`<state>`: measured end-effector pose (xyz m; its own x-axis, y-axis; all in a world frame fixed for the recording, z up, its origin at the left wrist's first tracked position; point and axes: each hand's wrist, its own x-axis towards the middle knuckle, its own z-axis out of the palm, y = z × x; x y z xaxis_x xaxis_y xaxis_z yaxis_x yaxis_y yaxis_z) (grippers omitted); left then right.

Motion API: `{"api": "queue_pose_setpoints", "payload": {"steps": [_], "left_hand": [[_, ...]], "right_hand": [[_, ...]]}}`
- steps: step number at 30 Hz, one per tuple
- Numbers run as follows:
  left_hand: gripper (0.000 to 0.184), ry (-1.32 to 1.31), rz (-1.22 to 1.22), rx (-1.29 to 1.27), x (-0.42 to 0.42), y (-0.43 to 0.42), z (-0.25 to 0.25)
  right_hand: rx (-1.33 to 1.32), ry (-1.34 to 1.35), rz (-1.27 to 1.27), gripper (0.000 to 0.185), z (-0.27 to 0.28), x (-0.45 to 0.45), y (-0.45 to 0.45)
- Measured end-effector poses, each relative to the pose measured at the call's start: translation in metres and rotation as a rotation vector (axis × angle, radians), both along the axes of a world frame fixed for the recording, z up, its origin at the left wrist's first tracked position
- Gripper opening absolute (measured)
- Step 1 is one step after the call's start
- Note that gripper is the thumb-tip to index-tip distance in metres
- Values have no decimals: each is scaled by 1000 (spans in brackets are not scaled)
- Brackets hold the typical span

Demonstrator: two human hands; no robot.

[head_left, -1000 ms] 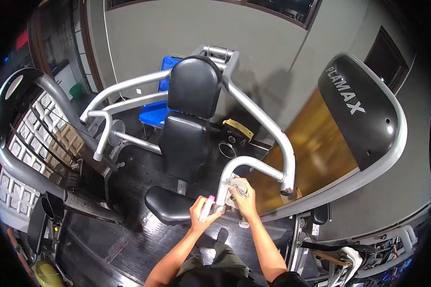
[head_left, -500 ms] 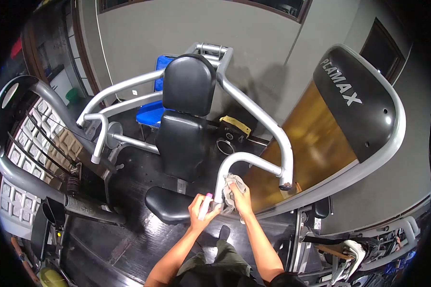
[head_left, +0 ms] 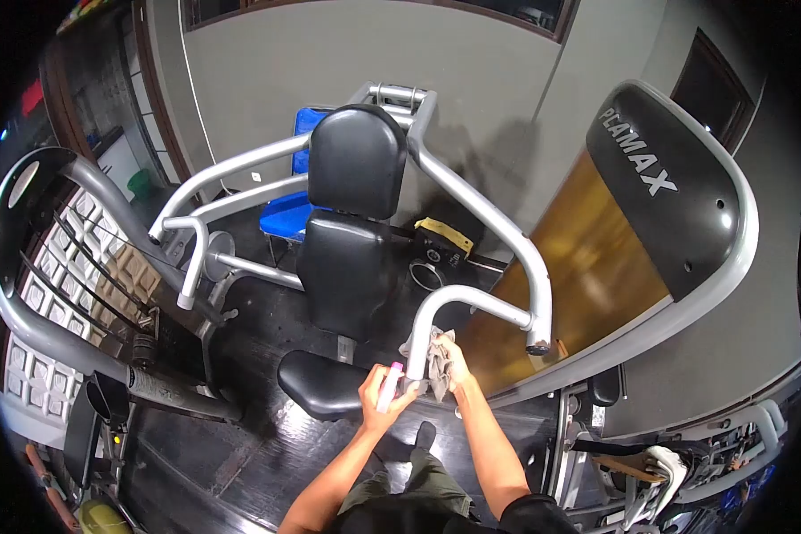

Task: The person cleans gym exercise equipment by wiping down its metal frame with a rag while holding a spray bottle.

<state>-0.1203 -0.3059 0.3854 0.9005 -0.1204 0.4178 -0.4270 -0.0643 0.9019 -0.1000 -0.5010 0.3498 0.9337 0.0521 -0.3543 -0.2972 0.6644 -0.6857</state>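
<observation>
My left hand (head_left: 379,405) is closed around a small white bottle with a pink top (head_left: 388,388), its thumb side by the lower end of the silver handle bar (head_left: 421,343). Bunched in my right hand (head_left: 456,363) is a grey-beige cloth (head_left: 439,376), pressed against the right and back side of that bar. Part of the cloth shows to the left, behind the bar. The handle curves down from the exercise machine's right arm (head_left: 536,294). My right fingers are partly hidden by the cloth.
Left of my hands is the black seat (head_left: 320,384), under a black backrest (head_left: 358,160). A tall machine housing (head_left: 654,191) stands at right, a second one (head_left: 27,258) at left. Behind are a blue chair (head_left: 285,215) and a black box with a yellow top (head_left: 443,235).
The cloth now spreads around both sides of the handle bar, and my right hand has shifted slightly lower along it. My left hand keeps the bottle. The view has shifted a little.
</observation>
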Motion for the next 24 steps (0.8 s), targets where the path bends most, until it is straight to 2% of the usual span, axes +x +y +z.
{"api": "queue_pose_setpoints", "payload": {"steps": [2,3,5,6,8,9,11,13,15,16,19,20,21,23,24], "left_hand": [[37,-17,13,22,0,0,-3],[37,-17,14,22,0,-1,-2],[36,-25,20,-18,0,-2,2],[36,-26,20,-18,-1,-2,2],[35,28,1,-6,-1,0,2],[35,28,2,-4,-1,0,1],[34,38,-3,3,-2,0,1],[34,8,5,2,-1,0,5],[34,-22,11,3,-2,0,5],[34,-1,11,1,-2,0,3],[32,1,2,0,-2,2,3],[31,-14,-6,1,-3,3,3],[31,-12,-5,0,-2,4,4],[31,-10,-16,3,-1,3,4],[31,-9,-15,0,0,3,3]], "right_hand": [[69,27,-2,44,-33,2,-3],[105,47,93,43,-14,-6,4],[-214,160,74,45,-6,-14,19],[-213,160,74,45,-10,-11,15],[-6,115,167,44,-16,-2,4],[-4,115,167,44,-3,0,8],[318,-95,38,39,32,1,23],[323,-87,30,35,17,7,21],[242,62,48,37,4,2,22],[-26,37,51,39,-2,-5,25],[-77,147,80,42,-7,-22,7],[4,114,246,46,-33,-23,-19],[-59,87,84,50,-26,-29,-14],[-390,199,-198,50,56,-50,16],[-463,158,-159,46,48,-55,17]]}}
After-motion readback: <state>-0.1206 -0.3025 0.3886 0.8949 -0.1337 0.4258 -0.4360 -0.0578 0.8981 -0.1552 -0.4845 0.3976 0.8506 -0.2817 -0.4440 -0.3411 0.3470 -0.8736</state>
